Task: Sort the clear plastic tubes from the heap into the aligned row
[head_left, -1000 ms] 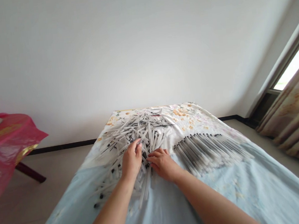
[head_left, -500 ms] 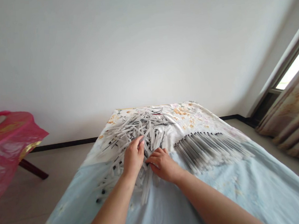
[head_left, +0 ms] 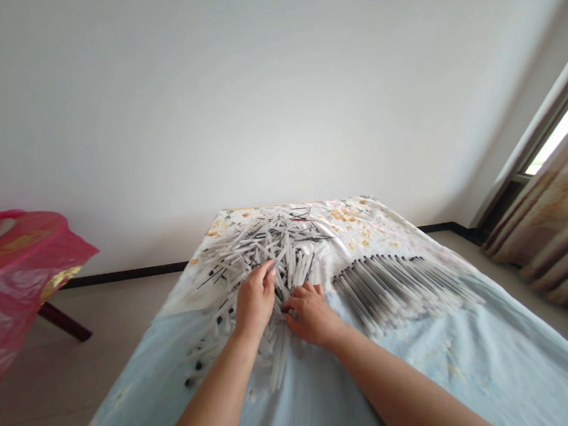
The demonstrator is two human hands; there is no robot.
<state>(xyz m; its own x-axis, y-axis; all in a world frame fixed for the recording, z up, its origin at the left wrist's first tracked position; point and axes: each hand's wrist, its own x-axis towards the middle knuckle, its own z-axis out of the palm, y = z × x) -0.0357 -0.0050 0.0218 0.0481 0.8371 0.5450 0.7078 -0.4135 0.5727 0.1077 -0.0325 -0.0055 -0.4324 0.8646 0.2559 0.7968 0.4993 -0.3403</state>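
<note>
Two bare hands at work over a heap of thin, translucent white plastic tubes with some dark ends [head_left: 247, 243], which sprawls across the middle and left of the table. Left hand [head_left: 255, 301] over the near part of the heap, thumb and forefinger nearly together, a slim grey-white tube [head_left: 276, 263] pinched at their tips. Right hand [head_left: 314, 314] just beside it, palm down, lower on the heap, fingers bent and drawn close; what lies under them is hidden, so cannot tell whether they grip anything.

To the right, apart from the heap, a neat slanting row of slim tubes, dark-tipped at the far ends and whitish at the near [head_left: 396, 289], lies side by side. Under all of it, a cloth, pale blue near and white with orange flowers beyond [head_left: 443, 352].

Off left, a second table under glossy red plastic sheeting [head_left: 27, 254]. Far right, a beige patterned curtain [head_left: 562, 233] by a window. Plain white wall [head_left: 272, 93] behind.
</note>
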